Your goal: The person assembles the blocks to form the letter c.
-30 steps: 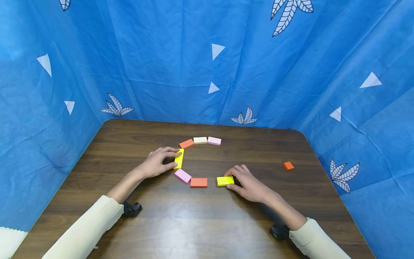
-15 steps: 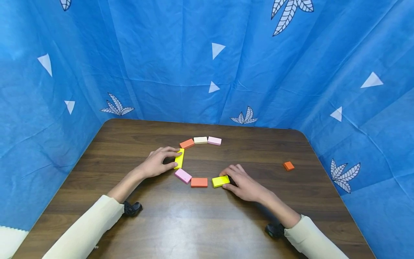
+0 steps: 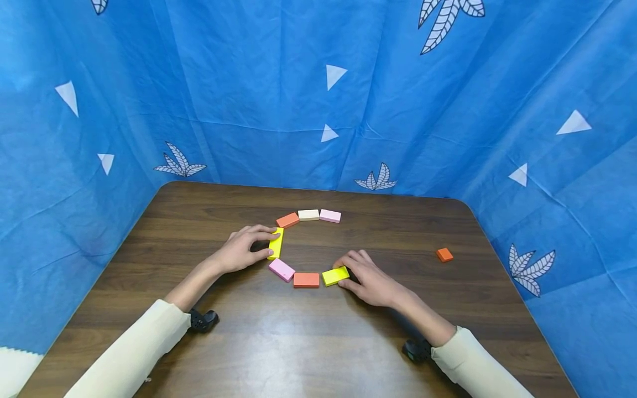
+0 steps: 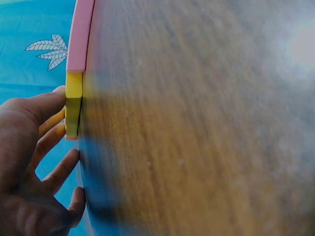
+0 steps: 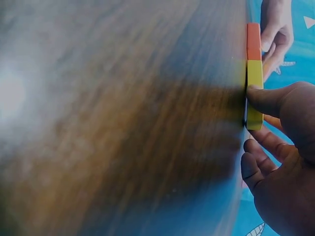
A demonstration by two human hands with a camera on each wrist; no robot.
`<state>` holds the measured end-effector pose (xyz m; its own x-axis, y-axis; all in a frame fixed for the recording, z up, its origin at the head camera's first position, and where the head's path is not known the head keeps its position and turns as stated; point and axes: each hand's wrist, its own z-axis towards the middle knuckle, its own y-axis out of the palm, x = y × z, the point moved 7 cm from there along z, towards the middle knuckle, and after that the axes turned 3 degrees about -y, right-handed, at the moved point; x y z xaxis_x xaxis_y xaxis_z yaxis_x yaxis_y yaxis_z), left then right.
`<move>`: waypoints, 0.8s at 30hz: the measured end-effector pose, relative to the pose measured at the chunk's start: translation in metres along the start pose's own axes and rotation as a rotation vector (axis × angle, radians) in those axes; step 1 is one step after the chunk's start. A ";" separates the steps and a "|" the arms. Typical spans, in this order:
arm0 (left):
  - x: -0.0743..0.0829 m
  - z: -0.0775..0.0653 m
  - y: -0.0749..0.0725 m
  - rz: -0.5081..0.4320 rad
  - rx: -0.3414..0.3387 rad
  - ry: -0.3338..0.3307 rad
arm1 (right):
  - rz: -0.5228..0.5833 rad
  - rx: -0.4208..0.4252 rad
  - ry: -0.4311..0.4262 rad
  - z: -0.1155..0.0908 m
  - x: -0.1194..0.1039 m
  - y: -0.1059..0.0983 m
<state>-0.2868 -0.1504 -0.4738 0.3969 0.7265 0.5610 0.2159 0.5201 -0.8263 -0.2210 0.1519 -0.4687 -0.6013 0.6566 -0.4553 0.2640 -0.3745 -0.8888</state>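
Observation:
My left hand [image 3: 244,249] holds a yellow block [image 3: 276,243] flat on the table, thumb at its near end and fingers at the far end. Several flat blocks form an open curve with it. Touching or nearly touching its near end is a pink block [image 3: 281,270], followed by an orange-red block [image 3: 306,280]. Just right of that one, a second yellow block [image 3: 334,276] lies slightly turned, pinched between thumb and fingers of my right hand [image 3: 365,279]. The right wrist view shows the thumb [image 5: 270,101] pressed on this block's near side.
At the far end the curve continues with an orange block [image 3: 287,220], a cream block [image 3: 308,215] and a pale pink block [image 3: 330,216]. A lone orange block [image 3: 444,255] lies to the right on the wooden table [image 3: 278,342]. Blue curtains [image 3: 239,99] surround the table's back and sides.
My right hand has slid its yellow block left, closer to the orange-red block, and turned it slightly. The left hand and the other blocks stay in place.

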 end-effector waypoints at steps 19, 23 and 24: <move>-0.001 0.000 -0.001 -0.004 -0.007 -0.012 | 0.001 -0.002 -0.005 0.005 -0.005 0.001; 0.000 0.000 -0.001 -0.006 -0.005 -0.003 | 0.003 -0.002 -0.016 0.006 -0.006 0.001; 0.000 0.000 -0.001 -0.007 -0.004 0.001 | 0.003 -0.002 -0.018 0.006 -0.006 0.002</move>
<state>-0.2874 -0.1509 -0.4727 0.3967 0.7224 0.5664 0.2221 0.5231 -0.8228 -0.2212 0.1437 -0.4671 -0.6139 0.6438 -0.4568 0.2672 -0.3750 -0.8877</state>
